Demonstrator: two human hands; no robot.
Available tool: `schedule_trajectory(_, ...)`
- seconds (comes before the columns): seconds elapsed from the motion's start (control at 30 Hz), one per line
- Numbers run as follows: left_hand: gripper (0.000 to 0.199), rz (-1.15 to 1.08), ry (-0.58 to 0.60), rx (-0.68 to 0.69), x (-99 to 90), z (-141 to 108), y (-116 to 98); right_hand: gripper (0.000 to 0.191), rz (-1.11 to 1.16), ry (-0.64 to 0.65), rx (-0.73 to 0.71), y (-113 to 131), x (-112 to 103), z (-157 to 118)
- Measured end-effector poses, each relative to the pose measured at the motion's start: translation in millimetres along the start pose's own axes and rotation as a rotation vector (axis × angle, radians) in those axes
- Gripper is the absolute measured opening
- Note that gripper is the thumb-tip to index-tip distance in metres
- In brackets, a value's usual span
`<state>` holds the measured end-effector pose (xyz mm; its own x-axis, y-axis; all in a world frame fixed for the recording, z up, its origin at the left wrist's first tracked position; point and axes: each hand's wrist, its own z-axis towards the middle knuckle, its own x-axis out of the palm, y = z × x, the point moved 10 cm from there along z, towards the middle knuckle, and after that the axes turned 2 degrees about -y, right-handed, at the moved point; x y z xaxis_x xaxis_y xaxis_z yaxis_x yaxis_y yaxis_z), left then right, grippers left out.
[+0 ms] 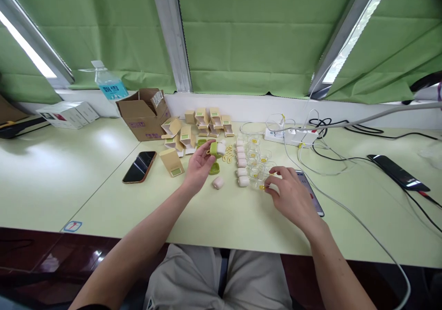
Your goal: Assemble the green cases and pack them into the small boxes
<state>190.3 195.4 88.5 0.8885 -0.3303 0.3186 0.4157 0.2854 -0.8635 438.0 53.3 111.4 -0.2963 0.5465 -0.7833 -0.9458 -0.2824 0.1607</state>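
Observation:
My left hand [200, 166] is closed on a small green case [214, 149], with a whitish block [221, 148] at its right side. Below it on the table lies another green case piece [214, 168], and nearer me a loose pale pink block [218, 182]. My right hand [288, 192] has its thumb and fingertips at the nearest clear plastic cup [259, 185], which shows a yellow mark. More clear cups [254, 155] stand behind it. A row of pale pink blocks [242, 163] runs alongside them. Small yellow loops [228, 154] lie between the row and my left hand.
Several opened small cardboard boxes [187, 136] stand behind my left hand, one box [171, 163] nearer. A large carton [144, 115] and a bottle [109, 83] are back left. Phones [139, 167] lie on both sides. Cables run from a power strip [291, 136] across the right side.

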Motion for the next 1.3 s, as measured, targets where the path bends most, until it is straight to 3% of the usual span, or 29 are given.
schedule_trajectory(0.13, 0.058, 0.024, 0.031, 0.035, 6.2, -1.7, -4.7, 0.008, 0.447, -0.080, 0.159, 0.0, -29.8, 22.1)
schedule_trajectory(0.2, 0.056, 0.040, 0.047, 0.059, 9.5, -2.7, -8.8, 0.016, 0.714, -0.098, 0.233, 2.9, -27.1, 40.6)
schedule_trajectory(0.3, 0.052, 0.073, 0.056, 0.104, 11.6, -3.8, -16.8, 0.033, 1.059, -0.127, 0.268, 8.0, 0.3, 74.8)
schedule_trajectory(0.4, 0.052, 0.102, 0.031, 0.154, 8.1, -2.9, -25.2, 0.070, 1.337, -0.167, 0.265, 8.0, 36.2, 102.9)
schedule_trajectory(0.47, 0.052, 0.104, 0.014, 0.190, 5.7, -2.1, -30.7, 0.070, 1.429, -0.123, 0.302, 8.7, 60.5, 110.3)
schedule_trajectory(0.57, 0.050, 0.101, 0.008, 0.218, 6.6, -2.4, -36.2, 0.060, 1.505, -0.030, 0.367, 14.7, 82.5, 104.3)
schedule_trajectory(0.77, 0.046, 0.138, 0.090, 0.195, 23.5, -9.9, -37.2, 0.052, 1.571, 0.103, 0.432, 34.0, 90.8, 84.4)
schedule_trajectory(1.13, 0.050, 0.242, 0.169, 0.197, 25.6, -15.7, -25.1, 0.054, 1.556, 0.039, 0.427, 40.0, 89.1, 84.0)
schedule_trajectory(1.3, 0.052, 0.284, 0.212, 0.195, 30.6, -18.5, -23.9, 0.053, 1.534, 0.072, 0.419, 44.2, 88.8, 81.7)
